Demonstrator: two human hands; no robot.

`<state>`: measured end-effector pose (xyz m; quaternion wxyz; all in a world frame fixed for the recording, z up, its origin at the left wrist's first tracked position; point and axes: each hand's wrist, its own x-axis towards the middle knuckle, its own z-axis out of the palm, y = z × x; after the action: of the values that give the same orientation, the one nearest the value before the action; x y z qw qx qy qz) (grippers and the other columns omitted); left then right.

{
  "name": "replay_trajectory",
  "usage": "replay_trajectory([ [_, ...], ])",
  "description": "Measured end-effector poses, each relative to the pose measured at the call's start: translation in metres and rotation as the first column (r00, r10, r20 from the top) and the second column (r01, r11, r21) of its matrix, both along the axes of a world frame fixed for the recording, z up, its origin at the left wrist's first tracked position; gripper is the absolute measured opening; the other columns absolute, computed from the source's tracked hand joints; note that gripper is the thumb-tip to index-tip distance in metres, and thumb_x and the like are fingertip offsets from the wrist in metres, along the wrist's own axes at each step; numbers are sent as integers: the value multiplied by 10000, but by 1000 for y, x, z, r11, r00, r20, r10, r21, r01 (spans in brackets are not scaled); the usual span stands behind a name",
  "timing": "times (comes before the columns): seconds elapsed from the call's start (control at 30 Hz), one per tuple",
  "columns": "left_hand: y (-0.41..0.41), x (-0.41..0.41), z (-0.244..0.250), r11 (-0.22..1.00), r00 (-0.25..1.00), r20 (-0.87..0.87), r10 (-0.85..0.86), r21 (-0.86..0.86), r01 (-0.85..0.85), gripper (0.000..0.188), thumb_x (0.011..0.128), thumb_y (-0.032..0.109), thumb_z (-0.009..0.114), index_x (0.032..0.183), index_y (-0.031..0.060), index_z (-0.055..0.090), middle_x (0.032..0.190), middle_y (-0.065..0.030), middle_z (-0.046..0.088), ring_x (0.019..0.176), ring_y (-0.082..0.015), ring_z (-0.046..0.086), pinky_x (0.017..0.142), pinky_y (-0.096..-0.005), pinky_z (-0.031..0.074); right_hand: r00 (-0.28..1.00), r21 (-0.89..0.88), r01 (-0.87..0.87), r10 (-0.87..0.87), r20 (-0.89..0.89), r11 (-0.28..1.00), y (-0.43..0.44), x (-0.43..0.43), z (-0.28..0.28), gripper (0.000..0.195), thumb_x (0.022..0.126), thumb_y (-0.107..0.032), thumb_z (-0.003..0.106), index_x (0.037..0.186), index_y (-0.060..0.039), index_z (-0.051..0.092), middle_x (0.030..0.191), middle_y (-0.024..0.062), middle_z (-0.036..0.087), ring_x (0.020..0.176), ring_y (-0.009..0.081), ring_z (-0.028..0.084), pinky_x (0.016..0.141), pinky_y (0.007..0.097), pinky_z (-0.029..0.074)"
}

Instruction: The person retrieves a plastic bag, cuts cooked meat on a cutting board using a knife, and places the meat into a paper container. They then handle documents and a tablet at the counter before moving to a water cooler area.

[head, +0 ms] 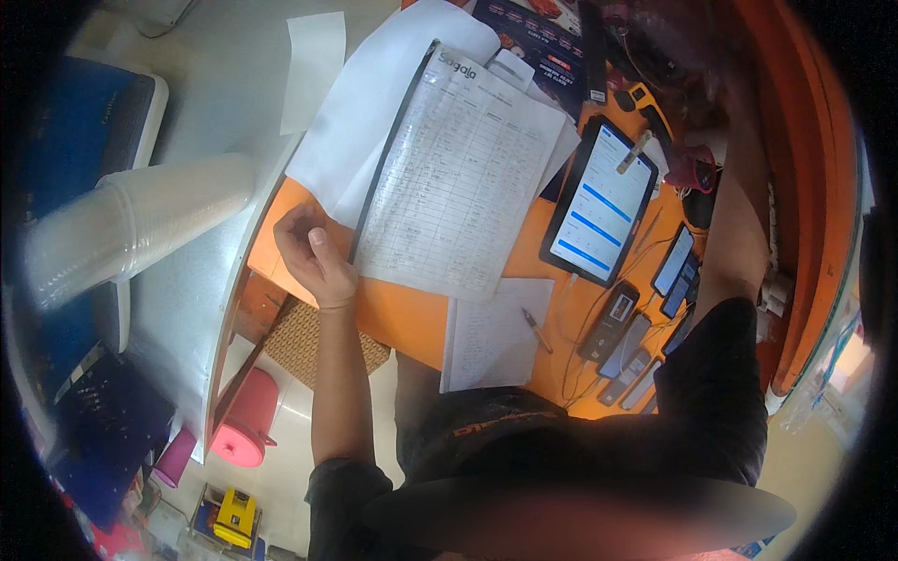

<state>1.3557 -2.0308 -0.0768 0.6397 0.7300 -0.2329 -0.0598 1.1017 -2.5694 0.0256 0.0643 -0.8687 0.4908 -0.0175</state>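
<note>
My left hand [316, 259] rests at the orange desk's left edge, palm up with loosely curled fingers and nothing seen in it. Beside it lies a clipboard with a handwritten table sheet [459, 175]. My right arm reaches to the upper right, where my right hand [677, 42] is dark and blurred; its grasp is unclear. Near that hand is a yellow-and-black handheld tool [642, 105]. A tablet [600, 203] with a lit screen lies right of the clipboard. A pen [537, 329] rests on a handwritten lined sheet [491, 350] close to my body.
Several phones [672, 259] and a dark power bank [609, 321] lie among cables at right. Stacked plastic cups [140, 217] stand on the grey counter [182, 315] at left. White paper [351, 119] sits beneath the clipboard. A pink bin [245, 421] stands on the floor.
</note>
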Motion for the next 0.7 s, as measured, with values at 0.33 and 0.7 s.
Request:
replay_trajectory([
  [0.33,3,3,-5,1000,1000,5,-20,-16,20,413,954,329,551,1148,-34,512,1019,-106,543,888,-177,551,809,-314,470,977,-28,-212,212,3,977,15,112,-23,598,948,-450,526,1407,-69,484,1365,201,511,1241,347,505,1056,449,379],
  [0.7,-1,2,-1,999,999,33,-30,-10,30,382,928,264,589,1142,-42,511,1022,-93,518,861,-158,523,780,-290,452,973,25,-230,230,8,973,-3,201,-54,653,967,-499,454,1451,-62,428,1442,210,431,1316,351,434,1108,444,318],
])
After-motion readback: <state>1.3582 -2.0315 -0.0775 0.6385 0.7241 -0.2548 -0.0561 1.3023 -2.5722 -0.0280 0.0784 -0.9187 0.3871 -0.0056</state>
